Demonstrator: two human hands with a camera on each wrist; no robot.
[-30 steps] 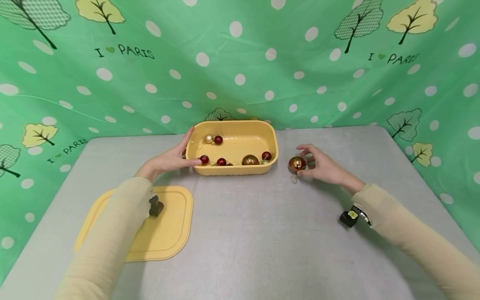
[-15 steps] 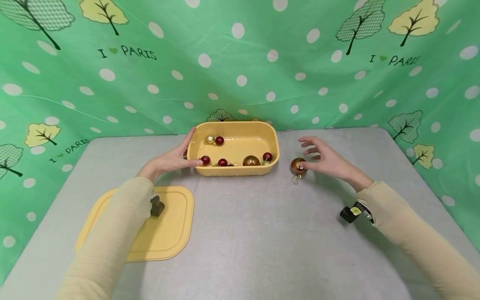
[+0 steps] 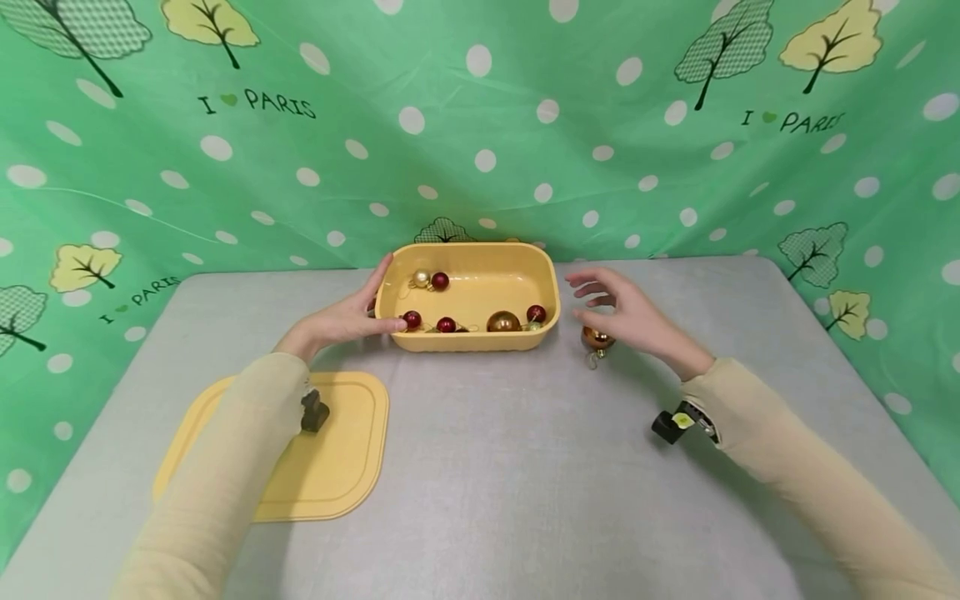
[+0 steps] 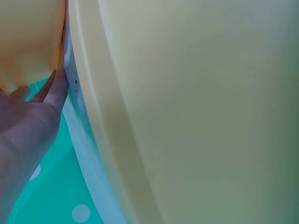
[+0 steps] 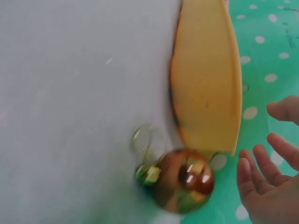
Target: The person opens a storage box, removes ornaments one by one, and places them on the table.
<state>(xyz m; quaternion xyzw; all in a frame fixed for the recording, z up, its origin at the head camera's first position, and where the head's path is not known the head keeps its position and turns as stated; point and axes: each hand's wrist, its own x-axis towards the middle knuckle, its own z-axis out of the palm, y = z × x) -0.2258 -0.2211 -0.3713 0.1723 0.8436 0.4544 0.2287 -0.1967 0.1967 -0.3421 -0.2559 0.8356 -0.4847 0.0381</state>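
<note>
A yellow rectangular box (image 3: 472, 342) stands at the back middle of the table with small red, gold and pale baubles inside. My left hand (image 3: 337, 323) holds its left end, thumb over the front rim and index finger along the side. In the left wrist view, fingers of that hand (image 4: 37, 109) meet the box's outer wall. To the right of the box, a shiny copper-gold bauble (image 3: 597, 340) with a string loop lies on the table. My right hand (image 3: 626, 312) hovers over it, fingers spread and holding nothing. The right wrist view shows this bauble (image 5: 180, 182) apart from the fingers.
A yellow lid (image 3: 341, 454) lies flat on the left of the grey table (image 3: 525, 467), partly under the left forearm. Behind the table hangs a green polka-dot cloth (image 3: 480, 117), close to the back of the box.
My right hand had its fingers at the copper-gold bauble, then let go and lifted. It has since shifted left toward the box, partly covering the bauble. My left hand stays put.
</note>
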